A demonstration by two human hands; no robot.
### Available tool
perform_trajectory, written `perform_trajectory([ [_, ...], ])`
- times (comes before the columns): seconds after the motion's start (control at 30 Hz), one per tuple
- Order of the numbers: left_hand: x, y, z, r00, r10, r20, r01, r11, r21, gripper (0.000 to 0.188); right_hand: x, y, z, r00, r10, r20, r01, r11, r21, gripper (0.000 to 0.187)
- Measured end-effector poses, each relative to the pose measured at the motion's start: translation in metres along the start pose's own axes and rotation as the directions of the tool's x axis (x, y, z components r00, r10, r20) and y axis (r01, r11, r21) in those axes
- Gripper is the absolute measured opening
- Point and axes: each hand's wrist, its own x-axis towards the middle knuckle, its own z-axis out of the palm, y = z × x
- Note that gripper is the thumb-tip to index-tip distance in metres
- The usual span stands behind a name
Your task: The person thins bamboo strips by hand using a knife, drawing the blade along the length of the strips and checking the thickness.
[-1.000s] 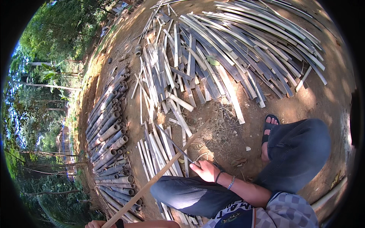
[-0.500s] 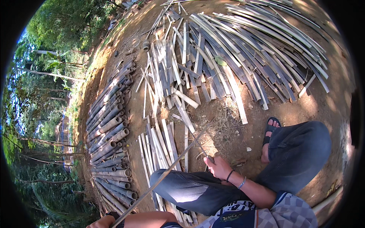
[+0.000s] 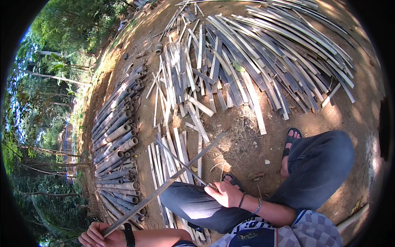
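Observation:
At the lower left, my left hand [image 3: 98, 235] holds one end of a long bamboo strip [image 3: 158, 190]. The strip slants up and to the right past my bent knee, its far end over the littered ground. My right hand [image 3: 227, 194] is closed around the dark handle of a knife [image 3: 175, 158]. Its long thin blade points up and to the left, crossing the strip; whether the two touch, I cannot tell. Split bamboo strips [image 3: 181, 146] lie on the ground just past my knee.
A broad heap of split bamboo slats [image 3: 267, 61] fans over the ground ahead. To the left, a row of whole bamboo poles [image 3: 117, 136] lies stacked. Fibre shavings [image 3: 242, 123] are scattered before my sandalled feet [image 3: 290, 142]. Trees [image 3: 49, 164] stand along the far left.
My right hand has shifted left, and the knife blade has swung leftward across the strip. The left hand has moved left and slightly up, fuller in view, carrying the strip's near end.

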Motion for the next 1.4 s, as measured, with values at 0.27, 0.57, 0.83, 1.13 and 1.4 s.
perform_trajectory([
  [0.27, 0.001, -0.006, 0.004, 0.999, -0.016, 0.034, 0.016, 1.000, 0.014, 0.050, 0.037, 0.089, 0.015, 0.955, 0.166, -0.244, -0.130, 0.979, 0.158, 0.059],
  [0.57, 0.001, -0.004, 0.006, 0.999, -0.028, 0.014, 0.028, 0.998, 0.049, 0.050, 0.022, 0.059, 0.022, 0.970, -0.151, -0.191, 0.167, 0.983, 0.073, 0.043],
  [0.83, 0.001, 0.000, -0.001, 0.998, 0.003, -0.059, 0.009, 0.979, 0.202, 0.053, 0.029, 0.060, 0.030, 0.977, -0.072, -0.200, 0.104, 0.982, 0.156, 0.045],
  [1.13, 0.007, -0.007, 0.010, 1.000, -0.007, 0.000, 0.007, 0.986, 0.165, 0.051, 0.010, 0.018, 0.018, 0.985, -0.170, -0.006, 0.168, 0.970, 0.174, 0.041],
  [1.4, 0.003, -0.008, 0.016, 1.000, -0.006, -0.028, 0.011, 0.983, 0.182, 0.052, -0.005, -0.005, 0.020, 0.983, -0.181, 0.020, 0.179, 0.981, 0.079, 0.043],
])
